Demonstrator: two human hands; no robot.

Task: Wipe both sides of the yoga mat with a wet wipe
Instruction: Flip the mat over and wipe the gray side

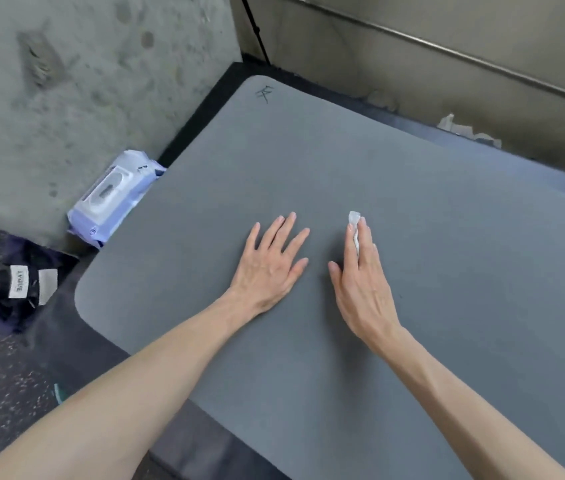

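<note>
The head view looks down on a grey yoga mat (360, 188) spread flat and filling the centre and right of the frame, one rounded corner at the upper middle and another at the left middle, lying on a dark floor (4, 368). The left hand (270, 261) rests palm-down on the mat just left of centre, fingers straight and spread, grasping nothing. The right hand (364, 275) lies just beside it to the right, fingers straight and close together, pressing a folded white wet wipe (355, 226) against the mat; the wipe peeks out past the fingertips and along the edge of the index finger. Whether the thumb pinches the wipe cannot be told. At the left middle of the frame a pale blue wipe pack (111, 199) leans against the concrete wall (66, 81), touching the mat's edge, and lower left a dark bundle of cloth with white labels (21, 292) sits on the floor. The mat looks soft, flexible and light, with a matte, grippy face, so it should stay put under a flat bracing palm while being wiped. For turning it over, the rounded corner or long edge at the left is probably the best place to take hold, peeling it up, since it will likely flop and fold. The thin, damp wipe may bunch under the fingers.
</note>
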